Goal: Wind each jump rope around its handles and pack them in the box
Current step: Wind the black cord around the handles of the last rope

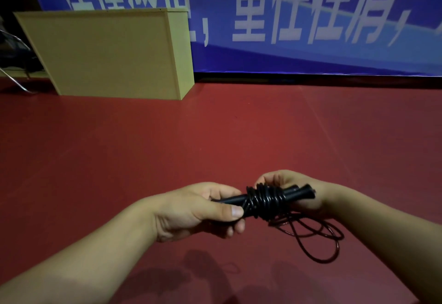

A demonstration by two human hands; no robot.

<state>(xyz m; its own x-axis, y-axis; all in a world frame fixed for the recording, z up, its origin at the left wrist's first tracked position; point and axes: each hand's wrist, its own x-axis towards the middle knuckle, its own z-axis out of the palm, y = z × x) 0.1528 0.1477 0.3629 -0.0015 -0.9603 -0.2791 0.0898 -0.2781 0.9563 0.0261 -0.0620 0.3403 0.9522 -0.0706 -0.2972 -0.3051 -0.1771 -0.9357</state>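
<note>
The left hand (191, 210) has its fingers curled round the near end of the paired black handles (229, 200), with the thumb laid along their lower side and its nail pointing toward the wound cord. The right hand (291, 190) is cupped behind the other end of the handles; its fingers bend over the top of the coil, pinching the cord there, though exactly which fingers press on it cannot be told.

Between the two hands, in the lower middle of the frame, the jump rope (265, 199) is held above the floor. Several tight turns of black cord wrap the two handles together at their middle, and both handle ends stick out of the coil, one toward each hand. Below and to the right of the coil the unwound cord (323, 236) hangs in loose loops that reach toward the lower right of the frame.

Both bare forearms come in from the bottom corners. Under them lies the dark red floor (167, 148), with hand shadows at the bottom centre. In the upper left a pale yellow-brown box (107, 52) stands on the floor, well apart from the hands. Behind it, across the top of the frame, hangs a blue banner (311, 16) with large white characters.
</note>
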